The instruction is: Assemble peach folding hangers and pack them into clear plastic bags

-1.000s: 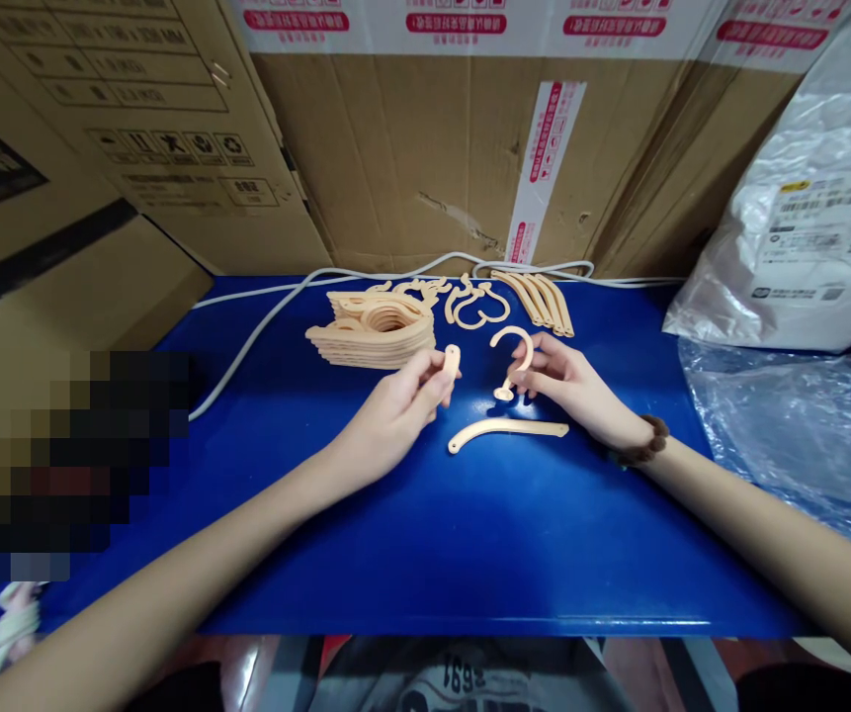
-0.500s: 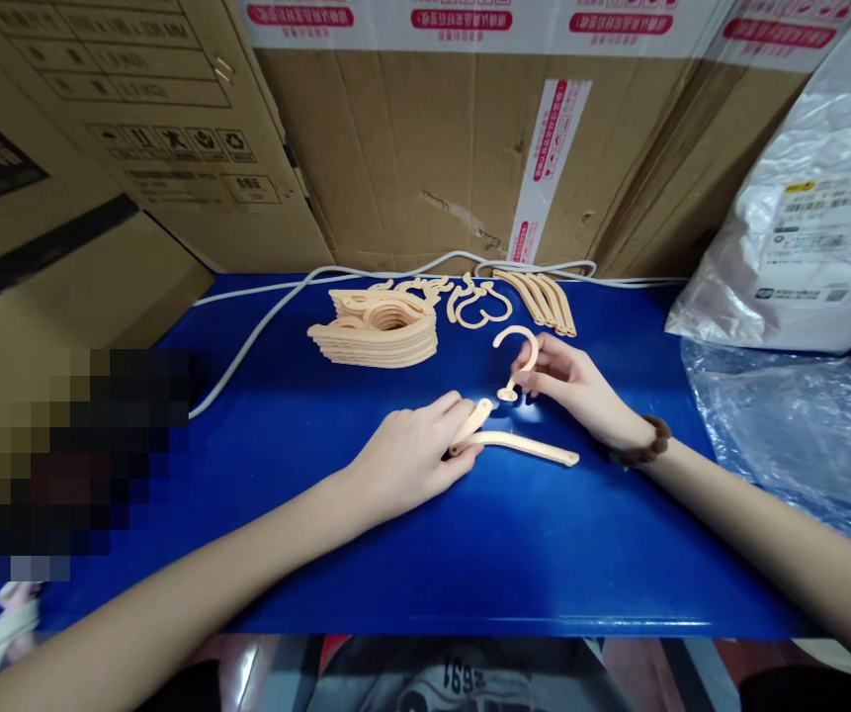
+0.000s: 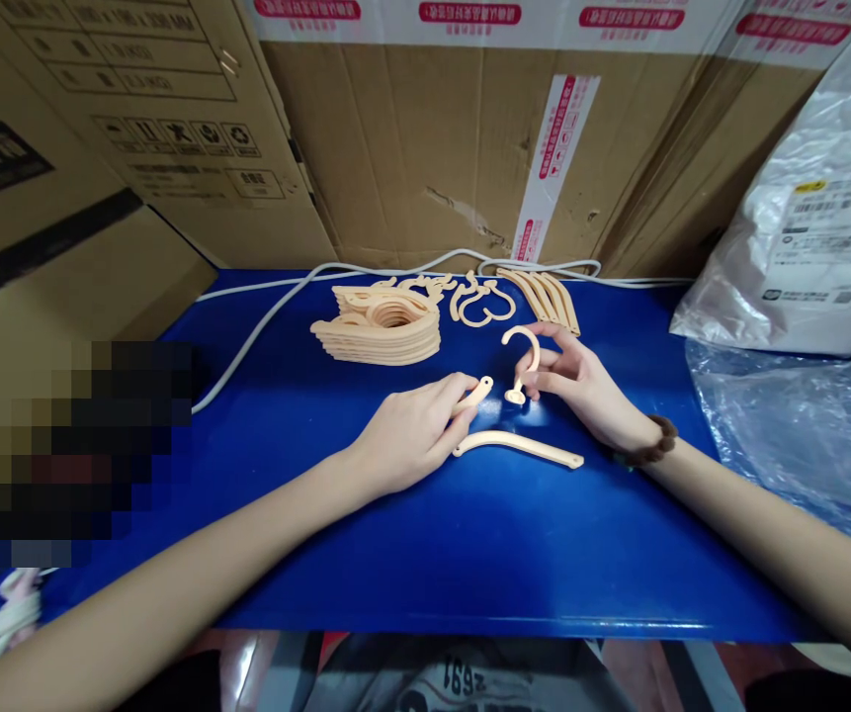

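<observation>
My left hand (image 3: 421, 430) is closed on a cream plastic hanger arm (image 3: 478, 396); only its end with a small hole sticks out past the fingers. In my right hand (image 3: 569, 374) is a cream hanger hook (image 3: 538, 348), pinched with the curve up and its round foot down, a short gap from the held arm. A second curved hanger arm (image 3: 518, 443) lies on the blue table below both hands, its left end close to my left fingers.
Behind are stacked cream hanger pieces (image 3: 377, 341), loose hooks (image 3: 478, 302) and several more arms (image 3: 544, 300). A white cable (image 3: 269, 314) runs along the back before cardboard boxes (image 3: 425, 148). At right are a white parcel bag (image 3: 788, 227) and clear plastic (image 3: 788, 425).
My left hand has lifted one hanger arm up and away from the other, which stays on the table. My right hand keeps the hook nearly in place.
</observation>
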{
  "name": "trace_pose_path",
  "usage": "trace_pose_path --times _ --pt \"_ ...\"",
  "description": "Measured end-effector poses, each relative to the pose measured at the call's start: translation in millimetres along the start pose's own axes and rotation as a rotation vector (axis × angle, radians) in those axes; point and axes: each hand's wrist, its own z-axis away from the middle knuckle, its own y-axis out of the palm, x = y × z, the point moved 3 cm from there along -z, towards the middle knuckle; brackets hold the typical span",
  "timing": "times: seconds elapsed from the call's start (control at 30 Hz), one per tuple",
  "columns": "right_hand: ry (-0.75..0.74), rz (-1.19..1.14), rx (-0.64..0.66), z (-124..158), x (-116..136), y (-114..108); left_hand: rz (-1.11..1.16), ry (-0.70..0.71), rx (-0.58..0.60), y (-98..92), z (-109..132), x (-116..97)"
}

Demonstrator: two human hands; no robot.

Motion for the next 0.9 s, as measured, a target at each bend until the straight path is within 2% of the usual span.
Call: trace_pose_path --times 0.23,0.5,0.9 --pt "0.035 -0.049 -0.037 -1.5 -3.0 -4.2 0.003 0.122 -0.068 0.7 1.4 1.0" --pt "0.049 -0.037 0.016 -1.2 -2.0 -2.7 -0.031 0.255 -0.141 -0.5 2.9 -3.4" --pt "0.037 -0.046 0.006 -1.1 -1.3 -3.3 -0.045 0.214 -0.128 0.0 1.1 -0.2"
